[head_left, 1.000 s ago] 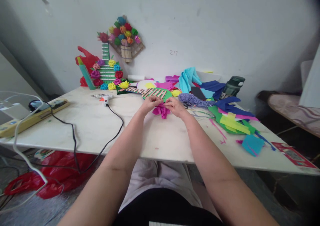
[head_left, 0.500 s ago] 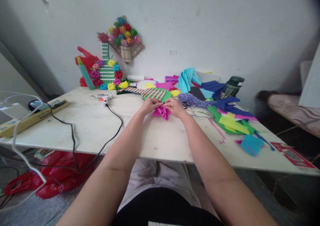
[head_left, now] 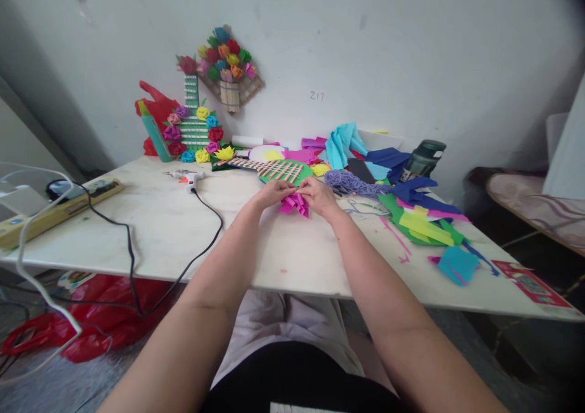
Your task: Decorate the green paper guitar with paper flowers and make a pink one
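A bright pink paper flower point(head_left: 295, 205) hangs petals-down between my hands, just above the white table. My left hand point(head_left: 276, 192) pinches it from the left, my right hand point(head_left: 317, 195) from the right. The fingertips meet at the top of the flower and hide its base. Right behind my hands lies a guitar-shaped craft piece point(head_left: 283, 170) with a green body and a lattice of thin sticks. A yellow paper flower point(head_left: 225, 153) is near the end of its neck.
A white glue gun point(head_left: 191, 181) with a black cord lies at the left, near a yellow power strip point(head_left: 59, 212). Purple yarn point(head_left: 354, 183), green paper point(head_left: 411, 221) and a dark bottle point(head_left: 425, 159) are at the right. A flower-trimmed guitar craft point(head_left: 194, 130) leans on the wall.
My fingers have shifted slightly at the top of the pink flower, the right hand's fingers now a bit higher and closer to the left's. The view has moved a little.
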Action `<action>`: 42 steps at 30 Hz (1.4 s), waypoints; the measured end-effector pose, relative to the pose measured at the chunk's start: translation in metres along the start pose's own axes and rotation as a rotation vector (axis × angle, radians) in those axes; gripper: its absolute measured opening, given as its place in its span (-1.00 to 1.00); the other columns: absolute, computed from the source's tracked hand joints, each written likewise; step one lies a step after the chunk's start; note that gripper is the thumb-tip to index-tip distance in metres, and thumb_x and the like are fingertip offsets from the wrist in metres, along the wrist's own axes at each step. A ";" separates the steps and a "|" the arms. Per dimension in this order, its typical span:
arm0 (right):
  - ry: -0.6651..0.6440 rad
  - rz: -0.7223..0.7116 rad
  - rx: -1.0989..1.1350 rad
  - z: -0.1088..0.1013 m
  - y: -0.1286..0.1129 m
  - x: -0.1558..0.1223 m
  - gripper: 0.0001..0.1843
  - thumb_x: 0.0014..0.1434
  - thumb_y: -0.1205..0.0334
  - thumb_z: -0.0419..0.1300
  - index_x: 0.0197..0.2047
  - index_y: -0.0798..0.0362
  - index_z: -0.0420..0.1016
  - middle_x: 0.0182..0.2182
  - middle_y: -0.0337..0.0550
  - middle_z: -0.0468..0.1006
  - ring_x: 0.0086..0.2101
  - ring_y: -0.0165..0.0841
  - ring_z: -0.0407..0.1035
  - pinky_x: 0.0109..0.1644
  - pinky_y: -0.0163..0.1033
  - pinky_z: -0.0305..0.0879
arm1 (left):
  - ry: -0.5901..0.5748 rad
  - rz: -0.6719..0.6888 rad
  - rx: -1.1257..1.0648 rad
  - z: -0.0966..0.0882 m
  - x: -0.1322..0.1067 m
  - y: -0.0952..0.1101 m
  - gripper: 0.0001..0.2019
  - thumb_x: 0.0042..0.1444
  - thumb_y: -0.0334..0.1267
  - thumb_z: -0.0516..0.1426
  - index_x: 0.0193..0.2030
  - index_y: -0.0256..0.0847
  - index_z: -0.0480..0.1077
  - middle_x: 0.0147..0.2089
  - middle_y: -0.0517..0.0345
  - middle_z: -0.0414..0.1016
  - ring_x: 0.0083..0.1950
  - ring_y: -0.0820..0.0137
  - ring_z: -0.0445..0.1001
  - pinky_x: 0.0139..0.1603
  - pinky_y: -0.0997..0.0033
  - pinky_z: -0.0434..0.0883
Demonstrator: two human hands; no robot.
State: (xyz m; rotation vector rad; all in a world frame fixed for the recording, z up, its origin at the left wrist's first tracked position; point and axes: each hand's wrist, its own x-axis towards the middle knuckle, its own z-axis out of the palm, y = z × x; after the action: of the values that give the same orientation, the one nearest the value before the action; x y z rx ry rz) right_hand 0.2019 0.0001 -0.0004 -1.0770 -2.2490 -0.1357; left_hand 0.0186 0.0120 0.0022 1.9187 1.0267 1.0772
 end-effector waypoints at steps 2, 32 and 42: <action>0.006 -0.006 0.005 0.000 0.000 0.000 -0.75 0.15 0.24 0.09 -0.23 -0.11 0.60 -0.17 -0.18 0.49 -0.25 -0.34 0.34 -0.30 -0.31 0.19 | -0.011 0.008 -0.030 -0.001 0.000 0.000 -0.74 -0.11 -0.09 0.22 -0.51 -0.30 0.49 -0.28 0.02 0.53 -0.41 0.46 0.34 -0.45 0.52 0.24; -0.118 0.018 0.066 -0.002 0.024 -0.001 -0.76 0.12 0.21 0.17 -0.16 -0.04 0.60 -0.23 -0.14 0.49 -0.31 -0.40 0.34 -0.30 -0.33 0.15 | -0.129 0.012 0.104 0.002 0.004 0.003 -0.62 -0.16 0.01 0.25 -0.52 -0.35 0.39 -0.15 -0.16 0.50 -0.23 0.32 0.44 -0.31 0.40 0.35; -0.124 -0.003 0.021 -0.007 0.022 0.000 -0.77 0.12 0.22 0.16 -0.17 -0.07 0.60 -0.19 -0.15 0.46 -0.29 -0.40 0.32 -0.29 -0.33 0.12 | -0.093 -0.043 0.160 0.002 0.006 0.000 -0.63 -0.14 0.00 0.24 -0.55 -0.33 0.34 -0.63 0.24 0.29 -0.58 0.58 0.18 -0.56 0.54 0.13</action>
State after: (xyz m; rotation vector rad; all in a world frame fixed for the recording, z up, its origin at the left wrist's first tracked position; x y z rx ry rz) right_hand 0.2217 0.0120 0.0017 -1.0978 -2.3570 -0.0472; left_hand 0.0229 0.0172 0.0036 2.0436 1.1255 0.8957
